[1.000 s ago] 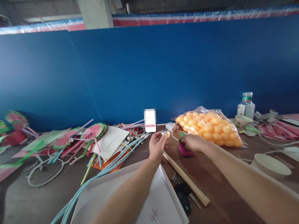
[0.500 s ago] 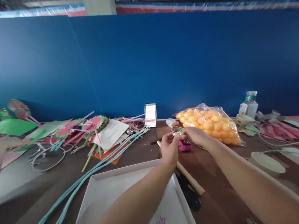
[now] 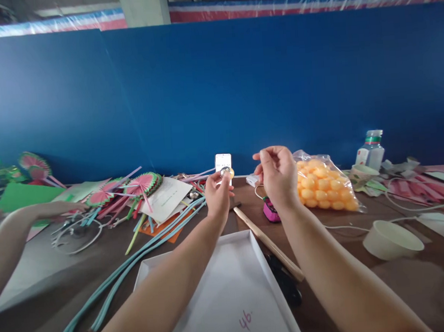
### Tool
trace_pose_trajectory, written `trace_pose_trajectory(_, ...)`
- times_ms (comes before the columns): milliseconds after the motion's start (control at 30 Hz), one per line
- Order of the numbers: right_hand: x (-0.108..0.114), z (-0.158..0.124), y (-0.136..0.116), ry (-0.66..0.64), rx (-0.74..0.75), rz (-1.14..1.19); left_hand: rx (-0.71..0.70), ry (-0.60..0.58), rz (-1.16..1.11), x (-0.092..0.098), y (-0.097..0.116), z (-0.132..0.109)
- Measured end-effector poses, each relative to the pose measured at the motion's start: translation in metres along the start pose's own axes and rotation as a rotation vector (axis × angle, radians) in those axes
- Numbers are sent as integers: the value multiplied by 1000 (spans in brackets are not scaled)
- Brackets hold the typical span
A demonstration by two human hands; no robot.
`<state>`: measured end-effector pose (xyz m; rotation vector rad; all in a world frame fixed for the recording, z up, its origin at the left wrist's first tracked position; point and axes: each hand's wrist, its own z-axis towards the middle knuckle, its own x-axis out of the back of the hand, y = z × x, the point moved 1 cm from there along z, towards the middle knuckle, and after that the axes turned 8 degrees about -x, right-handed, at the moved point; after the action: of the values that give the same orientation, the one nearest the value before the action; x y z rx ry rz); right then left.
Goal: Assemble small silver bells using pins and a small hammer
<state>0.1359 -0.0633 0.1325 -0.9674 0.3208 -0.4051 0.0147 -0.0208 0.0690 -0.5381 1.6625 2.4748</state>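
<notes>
Now, right hand (image 3: 281,178): lifted clear of the magenta object (image 3: 271,212) — fingertips bunched, contents unclear.
Left hand (image 3: 217,195): alone pinching the silver ball (image 3: 225,170) — in front of the phone (image 3: 222,159).

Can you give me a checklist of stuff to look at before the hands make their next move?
1. Shiny round thing held in the left grip: ok.
2. Something held in the right grip: cannot tell; it is raised and curled.
3. Phone screen fully visible: not ok; the left grip covers part.
4. Orange balls inside the bag: ok for those seen.
5. Other person's hand well apart: ok, off to the left.
</notes>
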Motion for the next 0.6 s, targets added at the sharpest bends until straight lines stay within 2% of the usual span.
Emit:
trace_pose_trajectory(133, -12, -6, 1, -13, -46, 41, 1, 24, 70, 23, -13, -5)
trace_pose_trajectory(233, -12, -6, 3, 19, -64, 83, 98, 108, 71, 26, -31, -12)
trace_pose_trajectory(400, -4, -3, -1, 37, -29, 152, 207, 176, -29, 3, -57, -26)
trace_pose_trajectory(500, 1, -3, -1, 51, -24, 209, 243, 200, -38, -19, -64, -37)
trace_pose_trajectory(600, 0, -2, -3, 53, -37, 263, 266, 171, -74, -39, -67, -47)
